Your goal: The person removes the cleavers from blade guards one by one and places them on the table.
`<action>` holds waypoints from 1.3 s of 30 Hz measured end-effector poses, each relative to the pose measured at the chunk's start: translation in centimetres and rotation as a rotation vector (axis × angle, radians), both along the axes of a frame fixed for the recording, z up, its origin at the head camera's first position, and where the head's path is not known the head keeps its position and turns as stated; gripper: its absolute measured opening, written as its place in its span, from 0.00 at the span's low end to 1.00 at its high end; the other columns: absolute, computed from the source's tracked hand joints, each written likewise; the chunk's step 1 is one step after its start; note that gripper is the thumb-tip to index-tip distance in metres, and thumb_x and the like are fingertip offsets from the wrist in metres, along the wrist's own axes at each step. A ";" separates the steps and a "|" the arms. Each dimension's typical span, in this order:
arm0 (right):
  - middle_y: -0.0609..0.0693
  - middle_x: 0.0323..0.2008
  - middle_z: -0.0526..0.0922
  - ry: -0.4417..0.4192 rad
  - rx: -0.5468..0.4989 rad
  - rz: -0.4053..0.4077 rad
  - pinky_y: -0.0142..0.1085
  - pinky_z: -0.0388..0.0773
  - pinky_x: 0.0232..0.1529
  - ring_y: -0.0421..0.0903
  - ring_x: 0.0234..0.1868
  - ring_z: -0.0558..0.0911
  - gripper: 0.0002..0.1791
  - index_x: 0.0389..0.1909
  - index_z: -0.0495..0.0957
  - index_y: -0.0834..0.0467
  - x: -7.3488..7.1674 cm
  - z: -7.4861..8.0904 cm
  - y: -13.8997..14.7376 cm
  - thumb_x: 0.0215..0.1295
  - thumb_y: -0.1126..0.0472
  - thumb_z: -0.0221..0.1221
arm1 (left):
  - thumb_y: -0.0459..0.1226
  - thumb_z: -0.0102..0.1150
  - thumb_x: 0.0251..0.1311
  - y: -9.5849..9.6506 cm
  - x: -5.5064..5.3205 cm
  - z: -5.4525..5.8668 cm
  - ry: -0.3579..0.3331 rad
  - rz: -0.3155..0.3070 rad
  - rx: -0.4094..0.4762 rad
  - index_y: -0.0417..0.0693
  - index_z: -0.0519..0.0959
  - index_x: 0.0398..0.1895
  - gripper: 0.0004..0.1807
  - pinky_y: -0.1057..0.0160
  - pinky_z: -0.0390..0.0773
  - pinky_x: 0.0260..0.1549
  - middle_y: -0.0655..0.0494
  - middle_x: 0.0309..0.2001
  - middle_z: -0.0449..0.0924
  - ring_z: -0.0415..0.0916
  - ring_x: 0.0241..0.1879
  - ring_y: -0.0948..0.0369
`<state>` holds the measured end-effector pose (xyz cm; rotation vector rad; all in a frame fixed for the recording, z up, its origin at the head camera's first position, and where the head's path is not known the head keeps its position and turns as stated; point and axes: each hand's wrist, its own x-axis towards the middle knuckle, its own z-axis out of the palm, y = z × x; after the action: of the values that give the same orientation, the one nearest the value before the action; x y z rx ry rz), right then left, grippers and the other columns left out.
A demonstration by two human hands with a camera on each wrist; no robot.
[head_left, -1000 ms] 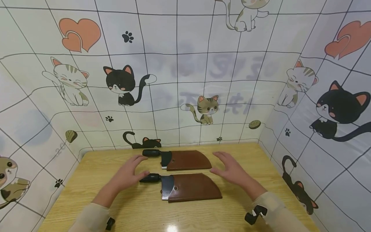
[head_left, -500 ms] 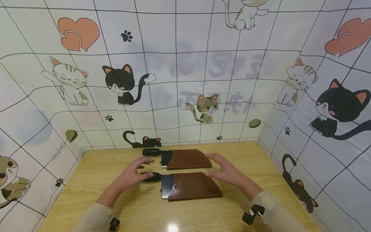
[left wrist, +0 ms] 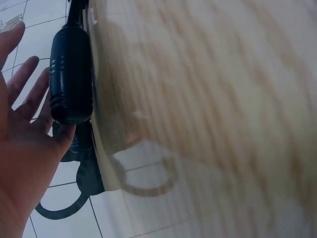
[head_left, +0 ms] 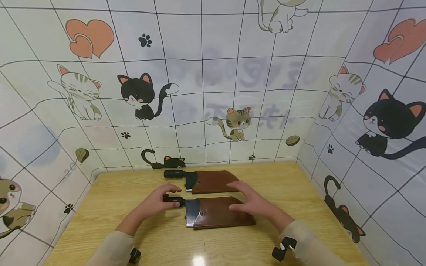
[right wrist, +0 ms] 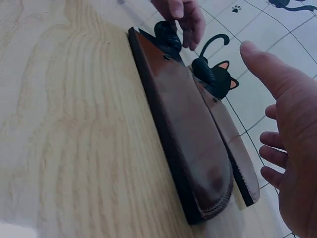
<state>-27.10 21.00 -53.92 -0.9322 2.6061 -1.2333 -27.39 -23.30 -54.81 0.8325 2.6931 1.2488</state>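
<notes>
Now the left hand (head_left: 158,201) and right hand (head_left: 254,201), both loose and ungrasping, have drawn inward, bringing the sheathed cleaver (head_left: 219,218) farther from the table's (head_left: 173,244) back edge within reach.

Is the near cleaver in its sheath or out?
In: the brown sheath covers most of the blade, leaving a strip of bare metal beside the black handle.

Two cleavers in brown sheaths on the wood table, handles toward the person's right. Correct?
Wrong side: the head view shows both the near handle and the far handle toward the person's left. The rest of your statement stands.
</notes>
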 end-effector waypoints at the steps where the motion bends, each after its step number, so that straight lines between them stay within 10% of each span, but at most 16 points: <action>1: 0.58 0.81 0.67 -0.003 0.014 0.006 0.70 0.62 0.76 0.64 0.83 0.63 0.47 0.83 0.69 0.55 0.1 -0.1 -0.2 0.70 0.44 0.77 | 0.46 0.77 0.71 0.0 0.0 0.0 -0.013 0.000 -0.003 0.47 0.82 0.70 0.28 0.36 0.75 0.67 0.58 0.65 0.81 0.78 0.67 0.47; 16: 0.51 0.77 0.73 0.178 0.290 0.066 0.60 0.70 0.74 0.54 0.77 0.71 0.50 0.80 0.74 0.48 0.7 -1.8 -3.9 0.63 0.28 0.74 | 0.43 0.77 0.71 1.1 -0.6 -0.7 -0.008 -0.049 -0.090 0.46 0.85 0.63 0.22 0.40 0.79 0.62 0.55 0.60 0.83 0.81 0.61 0.49; 39: 0.46 0.77 0.69 0.312 0.468 0.047 0.55 0.66 0.78 0.51 0.79 0.67 0.66 0.87 0.63 0.42 1.6 -3.6 -6.3 0.53 0.12 0.65 | 0.44 0.79 0.67 2.4 -0.7 -1.0 -0.019 0.053 -0.209 0.52 0.87 0.55 0.17 0.46 0.81 0.56 0.61 0.49 0.83 0.80 0.51 0.58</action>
<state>-25.48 14.71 -57.53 -1.1440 2.8871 -0.4503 -28.04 -20.93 -55.78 0.7236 2.7845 0.9552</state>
